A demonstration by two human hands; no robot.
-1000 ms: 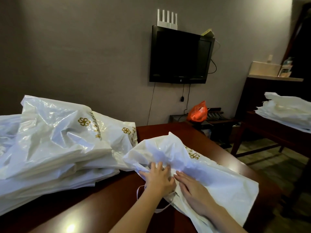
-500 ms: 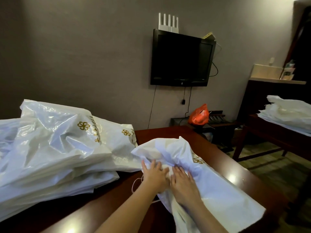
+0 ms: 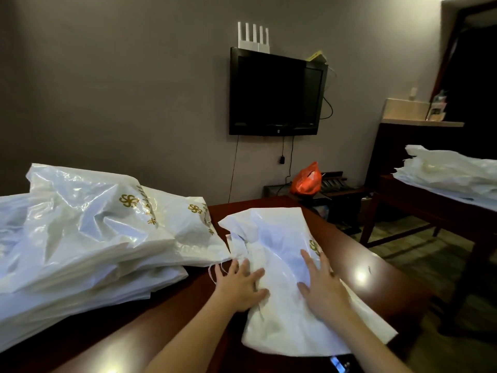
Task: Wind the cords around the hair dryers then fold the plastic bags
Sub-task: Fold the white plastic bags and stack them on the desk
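The bag-folding step is in hand: a white plastic bag (image 3: 279, 265) on the table's (image 3: 376, 281) near right is pressed flat under left hand (image 3: 240, 288) and right hand (image 3: 321, 288), fingers spread; a crisp fold is called for next

Premises read as a hotel guest room. A black television (image 3: 277, 92) is mounted on a plain grey wall, a white router (image 3: 253, 39) on its top edge. Below and right of the television stands a slatted luggage rack (image 3: 333, 183). Nearer than the television, a dark wooden counter (image 3: 376, 275) carries stacks of white plastic bags (image 3: 88, 232) printed with one gold logo.
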